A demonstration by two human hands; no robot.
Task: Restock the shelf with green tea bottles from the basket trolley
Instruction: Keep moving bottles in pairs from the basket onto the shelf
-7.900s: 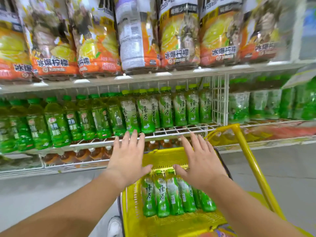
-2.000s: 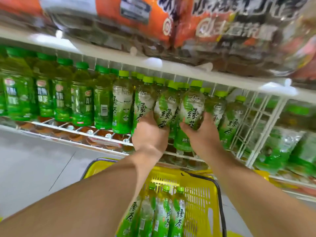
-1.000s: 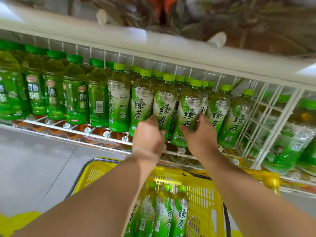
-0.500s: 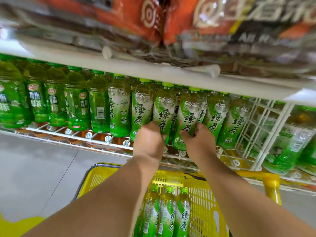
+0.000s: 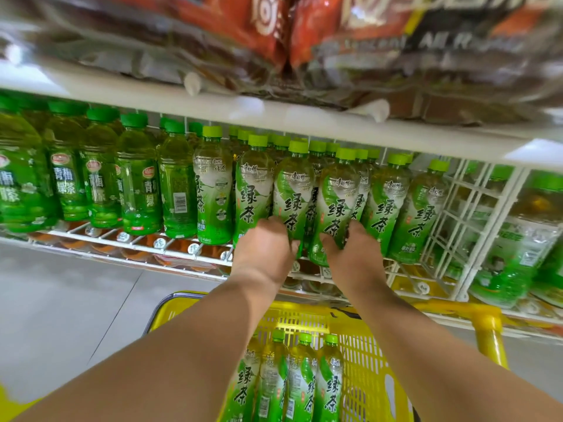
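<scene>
Both my hands are up at the white wire shelf [image 5: 170,249]. My left hand [image 5: 263,251] grips the lower part of a green tea bottle [image 5: 292,193] standing in the front row. My right hand [image 5: 353,254] grips the neighbouring green tea bottle [image 5: 335,202], which leans slightly left. More bottles of the same green tea [image 5: 387,202] stand around and behind them. Below my forearms, three green tea bottles [image 5: 300,382] lie side by side in the yellow basket trolley [image 5: 368,367].
Darker green plum-tea bottles [image 5: 100,178] fill the shelf's left part. A white wire divider [image 5: 463,226] closes the right side, with larger green bottles [image 5: 524,239] beyond. A shelf of orange packs [image 5: 243,35] hangs just overhead. The trolley's yellow handle post [image 5: 487,333] rises at right. Grey floor lies left.
Over the last second both hands have stayed on the two front-row bottles, sliding slightly lower on them. The view has tilted a little. Earlier, my hands hovered open over the basket.
</scene>
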